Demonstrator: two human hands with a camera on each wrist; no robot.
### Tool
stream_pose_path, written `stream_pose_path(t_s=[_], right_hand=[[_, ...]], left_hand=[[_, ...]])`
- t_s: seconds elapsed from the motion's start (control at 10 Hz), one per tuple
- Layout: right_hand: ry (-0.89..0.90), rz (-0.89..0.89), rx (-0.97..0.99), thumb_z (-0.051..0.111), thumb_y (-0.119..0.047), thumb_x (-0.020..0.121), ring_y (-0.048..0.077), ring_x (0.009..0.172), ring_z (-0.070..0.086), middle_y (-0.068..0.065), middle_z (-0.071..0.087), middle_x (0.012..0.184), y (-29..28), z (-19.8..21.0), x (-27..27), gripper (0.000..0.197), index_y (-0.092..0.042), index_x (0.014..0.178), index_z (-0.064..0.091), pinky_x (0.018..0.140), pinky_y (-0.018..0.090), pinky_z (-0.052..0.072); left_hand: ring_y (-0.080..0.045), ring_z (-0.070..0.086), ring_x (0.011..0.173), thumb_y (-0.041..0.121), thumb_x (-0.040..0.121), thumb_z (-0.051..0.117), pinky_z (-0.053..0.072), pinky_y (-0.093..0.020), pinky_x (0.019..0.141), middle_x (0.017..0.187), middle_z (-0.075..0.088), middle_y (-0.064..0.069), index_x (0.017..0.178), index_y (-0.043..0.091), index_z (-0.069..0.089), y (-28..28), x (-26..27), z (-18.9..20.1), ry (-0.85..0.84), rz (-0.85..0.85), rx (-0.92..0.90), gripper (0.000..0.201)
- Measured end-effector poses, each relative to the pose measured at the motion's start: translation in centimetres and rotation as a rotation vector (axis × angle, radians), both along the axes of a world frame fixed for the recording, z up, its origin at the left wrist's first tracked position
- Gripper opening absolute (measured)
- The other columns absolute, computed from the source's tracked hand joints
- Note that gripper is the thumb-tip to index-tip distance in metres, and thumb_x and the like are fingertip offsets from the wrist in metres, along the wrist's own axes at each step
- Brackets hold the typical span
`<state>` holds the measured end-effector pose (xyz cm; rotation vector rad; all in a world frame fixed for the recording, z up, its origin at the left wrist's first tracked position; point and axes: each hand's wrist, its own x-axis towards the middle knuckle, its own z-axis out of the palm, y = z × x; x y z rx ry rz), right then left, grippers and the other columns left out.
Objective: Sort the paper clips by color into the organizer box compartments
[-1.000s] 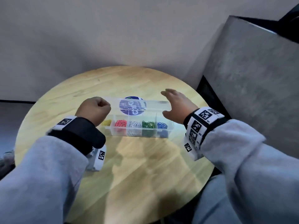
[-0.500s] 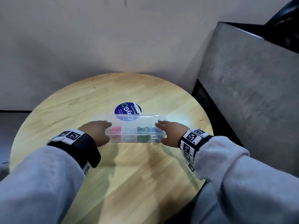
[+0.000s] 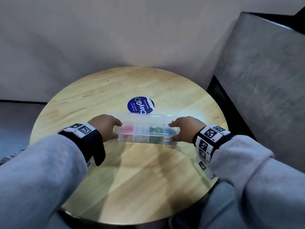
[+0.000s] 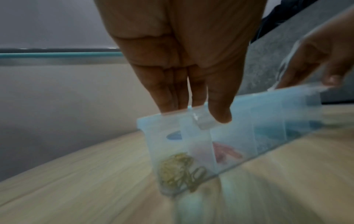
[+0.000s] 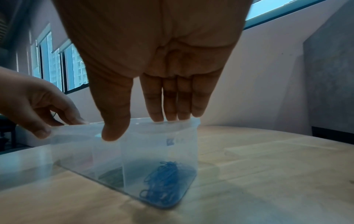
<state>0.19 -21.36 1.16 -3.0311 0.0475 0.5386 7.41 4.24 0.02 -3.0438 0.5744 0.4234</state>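
A clear organizer box (image 3: 146,129) lies on the round wooden table (image 3: 132,171) with its lid down. Through the plastic I see red clips (image 3: 127,128), white clips (image 3: 142,129), green clips (image 3: 155,129) and blue clips (image 3: 170,130), each colour in its own compartment. Yellow clips (image 4: 178,169) fill the left end compartment, which my left hand hides in the head view. My left hand (image 3: 105,128) presses the left end, straight fingers on the lid and thumb on the front latch (image 4: 205,121). My right hand (image 3: 186,129) presses the right end above the blue clips (image 5: 162,181).
A round blue and white sticker (image 3: 141,104) lies on the table just behind the box. A grey slab (image 3: 264,80) rises close to the table's right edge. A plain wall stands behind. My grey sleeves cover the near table edge.
One second ago the lid stood open, my left hand was a fist and my right hand held the lid. The lid has come down and both hands now press on the box ends.
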Motion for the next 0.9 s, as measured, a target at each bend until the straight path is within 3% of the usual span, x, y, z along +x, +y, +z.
stream_pose_path(t_s=[0.2,0.4,0.6,0.7,0.8,0.9], right_hand=[[-0.035,0.007,-0.073,0.065,-0.045,0.081,0.019,0.126,0.047,-0.003,0.049,0.138,1.1,-0.2,0.0,0.065,-0.025,0.14,0.043,0.099,0.03,0.041],[-0.047,-0.022,-0.049,0.062,-0.049,0.083,0.016,0.13,0.043,-0.005,0.043,0.143,1.2,-0.1,-0.2,0.067,-0.027,0.142,0.039,0.102,0.03,0.037],[-0.088,-0.033,-0.065,0.059,-0.042,0.085,0.021,0.111,0.055,-0.001,0.052,0.123,1.9,-1.2,-0.6,0.05,-0.022,0.13,0.05,0.088,0.032,0.046],[-0.063,-0.042,-0.04,0.06,-0.041,0.085,0.021,0.112,0.054,0.0,0.051,0.124,1.9,-1.1,-0.7,0.051,-0.021,0.131,0.049,0.09,0.032,0.046],[-0.046,-0.04,-0.013,0.062,-0.039,0.085,0.02,0.119,0.051,-0.001,0.049,0.132,1.7,-0.4,-0.8,0.056,-0.021,0.136,0.045,0.096,0.031,0.044],[0.017,-0.033,0.041,0.061,-0.04,0.086,0.016,0.136,0.036,-0.001,0.032,0.152,1.1,0.4,-1.5,0.069,-0.019,0.146,0.032,0.11,0.029,0.031]], left_hand=[[-0.021,0.053,0.117,0.03,0.087,0.059,0.042,-0.029,0.089,0.129,0.054,0.001,0.132,0.024,0.048,-0.2,-0.4,-0.5,-0.068,-0.09,0.047,0.046],[-0.019,0.052,0.118,0.035,0.087,0.061,0.039,-0.026,0.088,0.129,0.054,0.005,0.133,0.027,0.047,0.4,0.0,-0.5,-0.055,-0.117,0.035,0.049],[-0.014,0.051,0.118,0.028,0.084,0.067,0.035,-0.022,0.087,0.134,0.052,0.01,0.134,0.033,0.049,1.5,0.3,-0.1,-0.008,-0.073,-0.057,0.054],[-0.013,0.051,0.119,0.024,0.083,0.066,0.034,-0.02,0.086,0.138,0.049,0.011,0.134,0.033,0.049,1.9,0.3,0.6,0.063,-0.054,-0.111,0.054],[-0.011,0.045,0.127,0.028,0.082,0.068,0.032,-0.019,0.095,0.143,0.043,0.01,0.135,0.031,0.048,2.7,-0.1,0.9,0.115,-0.031,-0.168,0.057],[-0.01,0.035,0.136,0.034,0.082,0.068,0.028,-0.021,0.105,0.154,0.025,0.008,0.138,0.032,0.041,5.6,-1.7,1.2,0.119,0.08,-0.219,0.063]])
